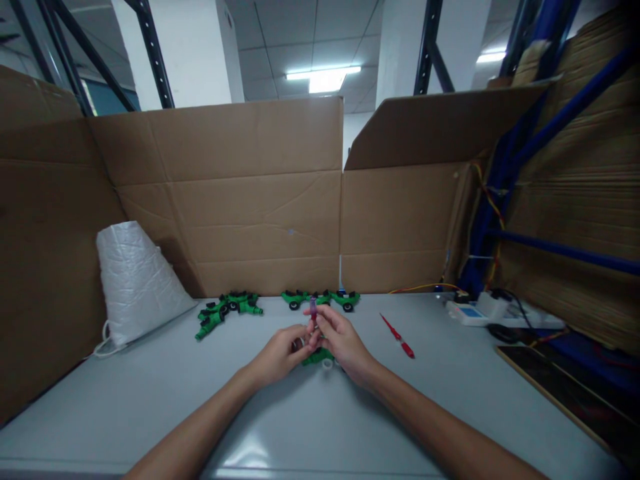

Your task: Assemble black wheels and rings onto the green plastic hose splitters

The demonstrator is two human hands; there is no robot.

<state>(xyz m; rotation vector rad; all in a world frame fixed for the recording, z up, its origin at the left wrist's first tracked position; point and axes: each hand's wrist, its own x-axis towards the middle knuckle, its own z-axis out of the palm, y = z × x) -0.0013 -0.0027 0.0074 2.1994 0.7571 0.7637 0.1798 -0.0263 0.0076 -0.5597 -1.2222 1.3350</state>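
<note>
My left hand (285, 350) and my right hand (347, 343) meet over the middle of the table, fingers closed and fingertips touching. Between the fingertips of my right hand stands a small purple-and-red translucent piece (313, 308); its lower end is hidden by the fingers. A small dark object (297, 345) shows at the curled fingers of my left hand, too hidden to name. Just below the hands sits a green toy car part (318, 357), partly covered by them. A small white ring-like piece (327, 365) is beside it.
Green toy cars (345, 300) stand at the back, with more green toy pieces (227, 308) to the left. A red screwdriver (399, 337) lies to the right. A silvery padded bag (140, 287) leans at left. A power strip (470, 313), cables and a dark panel (560, 393) occupy the right; cardboard walls (250, 220) enclose the table.
</note>
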